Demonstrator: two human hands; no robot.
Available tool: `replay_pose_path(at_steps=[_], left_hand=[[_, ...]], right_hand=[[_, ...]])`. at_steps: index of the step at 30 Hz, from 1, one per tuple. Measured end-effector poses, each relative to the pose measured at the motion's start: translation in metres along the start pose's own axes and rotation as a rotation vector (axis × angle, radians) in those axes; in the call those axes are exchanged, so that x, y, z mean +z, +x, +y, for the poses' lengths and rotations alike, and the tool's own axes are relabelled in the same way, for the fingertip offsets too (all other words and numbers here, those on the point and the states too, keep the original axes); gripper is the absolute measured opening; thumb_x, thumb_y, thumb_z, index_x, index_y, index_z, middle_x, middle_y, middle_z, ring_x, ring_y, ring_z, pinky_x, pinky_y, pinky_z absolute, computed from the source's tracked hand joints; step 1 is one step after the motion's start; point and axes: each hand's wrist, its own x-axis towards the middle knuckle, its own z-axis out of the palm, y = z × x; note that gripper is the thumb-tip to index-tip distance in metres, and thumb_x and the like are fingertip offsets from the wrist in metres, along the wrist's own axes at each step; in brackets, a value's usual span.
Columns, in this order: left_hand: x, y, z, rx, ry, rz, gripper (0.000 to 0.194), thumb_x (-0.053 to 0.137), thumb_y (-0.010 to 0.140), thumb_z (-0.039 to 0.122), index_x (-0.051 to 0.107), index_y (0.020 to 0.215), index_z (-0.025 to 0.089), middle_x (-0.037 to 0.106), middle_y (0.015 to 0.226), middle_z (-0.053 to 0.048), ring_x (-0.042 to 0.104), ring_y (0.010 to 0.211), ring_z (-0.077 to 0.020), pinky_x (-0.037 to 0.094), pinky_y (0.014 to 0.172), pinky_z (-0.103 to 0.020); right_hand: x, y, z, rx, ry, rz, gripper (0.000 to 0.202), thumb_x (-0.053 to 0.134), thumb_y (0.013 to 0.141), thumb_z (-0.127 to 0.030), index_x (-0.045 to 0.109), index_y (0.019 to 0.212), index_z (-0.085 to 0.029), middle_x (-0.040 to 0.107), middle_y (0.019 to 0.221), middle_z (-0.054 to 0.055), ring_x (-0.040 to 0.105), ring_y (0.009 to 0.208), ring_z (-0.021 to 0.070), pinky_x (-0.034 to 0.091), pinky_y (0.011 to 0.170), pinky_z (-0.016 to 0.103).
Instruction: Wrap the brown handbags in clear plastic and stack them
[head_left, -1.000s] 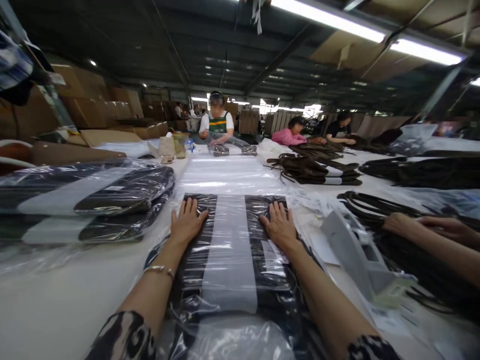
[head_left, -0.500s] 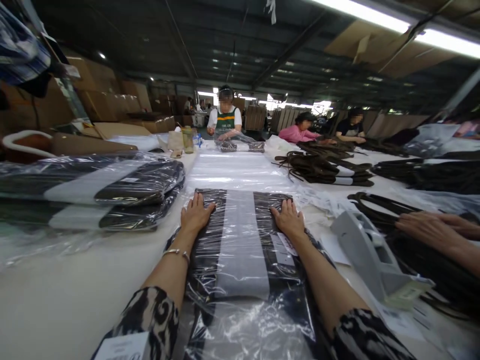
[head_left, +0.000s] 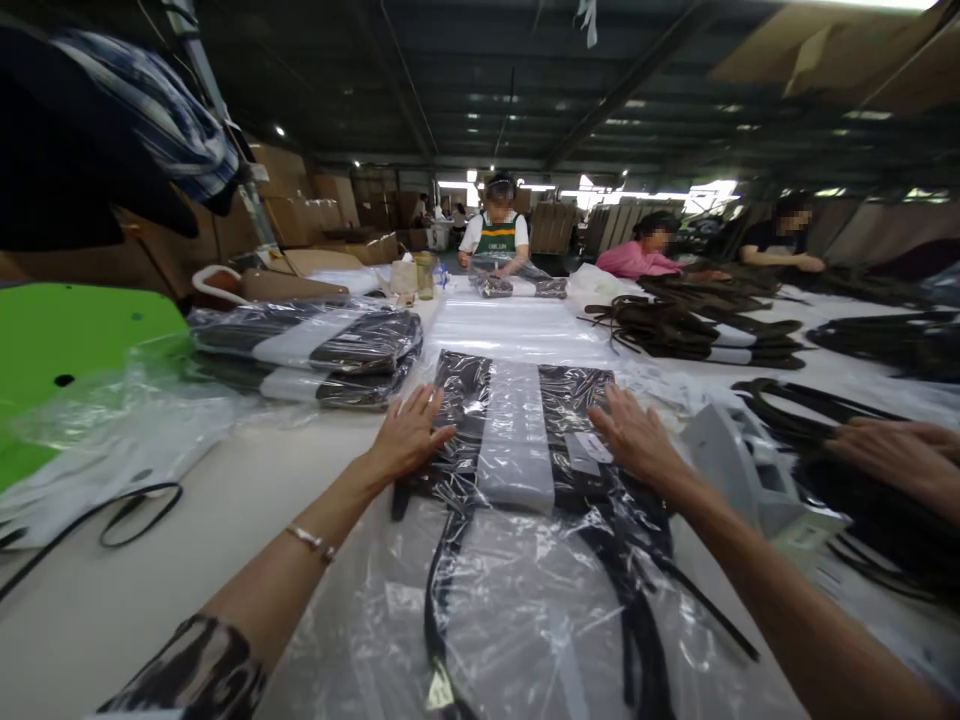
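A clear plastic bag (head_left: 525, 570) lies flat in front of me. Inside its far part is a dark folded textile bundle (head_left: 465, 415) with a white paper band (head_left: 514, 440) around its middle. Long dark straps (head_left: 637, 630) curve through the near part of the bag. My left hand (head_left: 411, 432) rests at the bundle's left side, fingers stretched out. At the right side, near a white label (head_left: 589, 452), my right hand (head_left: 634, 432) lies with its fingers extended. Neither hand is closed around anything.
Bagged dark bundles (head_left: 322, 340) are stacked at the left. A grey tape dispenser (head_left: 742, 470) stands at the right, beside a co-worker's hand (head_left: 892, 460) on dark straps. Plastic sheets (head_left: 502, 325) and banded dark bundles (head_left: 705, 335) lie farther back. A person (head_left: 495, 235) stands opposite.
My hands have moved outward from the bundle's top to its sides. More of the bag's near part and the straps now show. The view has swung left, bringing a green panel into sight.
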Motion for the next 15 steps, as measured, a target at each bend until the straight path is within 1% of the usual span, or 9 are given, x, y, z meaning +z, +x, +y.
replay_pose_path(at_steps=[1, 3, 4, 6, 8, 10, 12, 13, 15], left_hand=[[0.003, -0.012, 0.002, 0.016, -0.016, -0.02, 0.069, 0.028, 0.096, 0.059, 0.024, 0.153, 0.019, 0.018, 0.163, -0.01, 0.01, 0.151, -0.0248, 0.01, 0.12, -0.052], [0.01, -0.027, 0.005, -0.054, -0.103, -0.108, 0.066, 0.026, 0.097, 0.055, 0.024, 0.153, 0.02, 0.019, 0.162, -0.009, 0.012, 0.151, -0.0244, 0.011, 0.119, -0.053], [0.013, -0.029, 0.005, -0.108, -0.148, -0.148, 0.064, 0.024, 0.098, 0.053, 0.023, 0.153, 0.02, 0.019, 0.162, -0.009, 0.014, 0.15, -0.0245, 0.012, 0.119, -0.054], [0.017, -0.03, 0.006, -0.182, -0.201, -0.182, 0.063, 0.024, 0.098, 0.052, 0.023, 0.153, 0.02, 0.02, 0.162, -0.009, 0.016, 0.15, -0.0243, 0.015, 0.118, -0.055], [0.016, -0.029, 0.008, -0.216, -0.199, -0.157, 0.063, 0.026, 0.098, 0.052, 0.026, 0.151, 0.02, 0.019, 0.162, -0.01, 0.015, 0.15, -0.0248, 0.017, 0.118, -0.053], [0.012, -0.035, 0.01, -0.284, -0.192, -0.102, 0.063, 0.027, 0.098, 0.051, 0.025, 0.151, 0.017, 0.017, 0.163, -0.013, 0.013, 0.15, -0.026, 0.019, 0.117, -0.05], [0.007, -0.047, 0.011, -0.375, -0.19, -0.053, 0.064, 0.028, 0.097, 0.05, 0.025, 0.15, 0.013, 0.02, 0.161, -0.019, 0.019, 0.149, -0.0282, 0.025, 0.115, -0.045], [0.005, -0.055, 0.011, -0.416, -0.193, -0.039, 0.065, 0.03, 0.096, 0.051, 0.028, 0.148, 0.011, 0.026, 0.158, -0.022, 0.025, 0.147, -0.03, 0.028, 0.112, -0.044], [-0.001, -0.071, 0.008, -0.474, -0.199, -0.03, 0.066, 0.038, 0.092, 0.055, 0.038, 0.141, 0.011, 0.042, 0.15, -0.024, 0.039, 0.139, -0.0335, 0.034, 0.107, -0.042]], right_hand=[[0.008, -0.019, -0.002, -0.062, -0.043, 0.037, 0.073, 0.016, 0.098, -0.059, 0.027, 0.153, -0.013, 0.021, 0.161, 0.011, 0.012, 0.15, 0.0264, 0.012, 0.119, 0.053], [0.028, -0.049, -0.007, -0.121, -0.099, 0.025, 0.07, 0.018, 0.099, -0.055, 0.03, 0.152, -0.01, 0.027, 0.159, 0.012, 0.015, 0.149, 0.0259, 0.009, 0.12, 0.053], [0.037, -0.058, -0.01, -0.116, -0.106, -0.011, 0.069, 0.019, 0.099, -0.052, 0.031, 0.151, -0.008, 0.03, 0.157, 0.013, 0.018, 0.148, 0.0258, 0.009, 0.12, 0.052], [0.049, -0.065, -0.014, -0.089, -0.085, -0.089, 0.066, 0.021, 0.099, -0.048, 0.032, 0.15, -0.007, 0.033, 0.156, 0.013, 0.022, 0.147, 0.0259, 0.01, 0.12, 0.052], [0.049, -0.062, -0.016, -0.064, -0.027, -0.147, 0.066, 0.022, 0.099, -0.047, 0.031, 0.151, -0.008, 0.033, 0.156, 0.012, 0.023, 0.147, 0.0267, 0.011, 0.12, 0.053], [0.038, -0.058, -0.01, -0.051, 0.072, -0.158, 0.067, 0.021, 0.098, -0.049, 0.031, 0.151, -0.009, 0.033, 0.156, 0.012, 0.025, 0.146, 0.027, 0.016, 0.119, 0.053], [0.026, -0.06, 0.002, -0.036, 0.162, -0.081, 0.07, 0.018, 0.098, -0.052, 0.03, 0.151, -0.008, 0.032, 0.156, 0.013, 0.024, 0.147, 0.0264, 0.02, 0.119, 0.051], [0.021, -0.064, 0.011, -0.029, 0.184, -0.009, 0.071, 0.018, 0.098, -0.054, 0.029, 0.151, -0.008, 0.031, 0.157, 0.013, 0.022, 0.147, 0.0261, 0.02, 0.119, 0.05], [0.02, -0.075, 0.029, -0.005, 0.173, 0.125, 0.072, 0.019, 0.097, -0.056, 0.029, 0.152, -0.01, 0.027, 0.159, 0.012, 0.017, 0.149, 0.0268, 0.017, 0.119, 0.052]])
